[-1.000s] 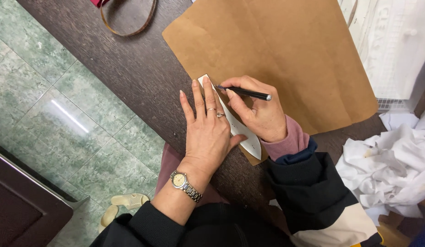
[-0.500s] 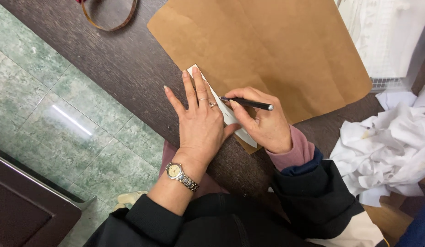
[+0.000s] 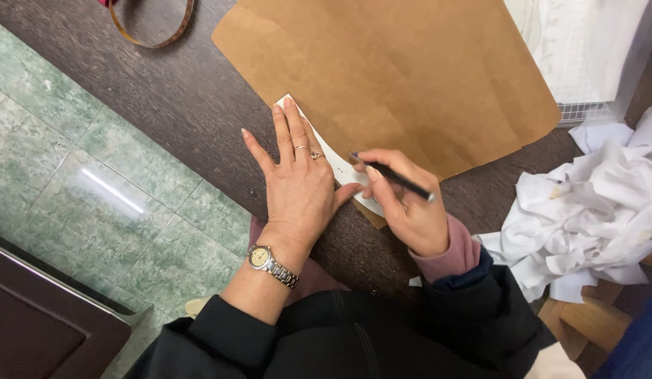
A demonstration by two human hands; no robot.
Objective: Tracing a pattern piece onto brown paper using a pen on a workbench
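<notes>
Left hand (image 3: 298, 186) flat, fingers spread, pinning white template (image 3: 340, 167) onto brown paper (image 3: 396, 77). Right hand (image 3: 403, 203) just beside, clamped on pencil (image 3: 392, 177); tip probably at template edge. Risk: template slips under pencil push, skewing the line.

head cam | looks straight down | close above table (image 3: 164, 91) edge

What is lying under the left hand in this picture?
Under the left hand lies a narrow white paper strip, on the brown paper sheet near its edge. The strip's ends show above the fingers and beside the pencil; its middle is covered.
</notes>
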